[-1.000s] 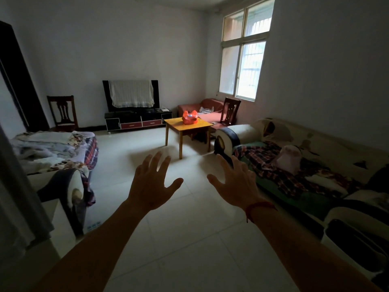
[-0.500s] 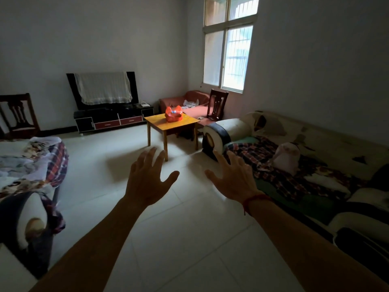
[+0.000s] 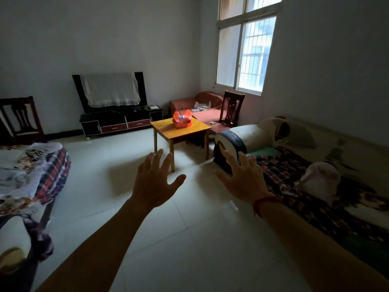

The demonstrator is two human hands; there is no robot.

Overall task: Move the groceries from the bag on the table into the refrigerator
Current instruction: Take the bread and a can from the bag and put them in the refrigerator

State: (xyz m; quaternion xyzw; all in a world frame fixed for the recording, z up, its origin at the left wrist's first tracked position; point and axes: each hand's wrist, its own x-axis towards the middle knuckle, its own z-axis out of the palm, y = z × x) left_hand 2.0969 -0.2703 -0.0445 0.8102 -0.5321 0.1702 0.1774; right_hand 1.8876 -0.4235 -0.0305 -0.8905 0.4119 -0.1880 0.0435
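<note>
A red plastic bag [image 3: 182,119] sits on a small yellow wooden table [image 3: 193,130] across the room, with something blue showing at its mouth. My left hand [image 3: 154,183] and my right hand [image 3: 245,179] are stretched out in front of me above the floor, palms down, fingers spread, holding nothing. Both hands are well short of the table. A red cord circles my right wrist. No refrigerator is in view.
A long sofa [image 3: 315,165] with plaid covers runs along the right wall. Another covered sofa [image 3: 27,175] is at the left. Beyond the table stand a TV cabinet [image 3: 120,122], a red armchair [image 3: 202,104] and two dark wooden chairs [image 3: 231,108]. Pale tiled floor [image 3: 189,239] lies between.
The view has swung left and moved closer to the table; the bag looks larger. Both hands stay open and outstretched.
</note>
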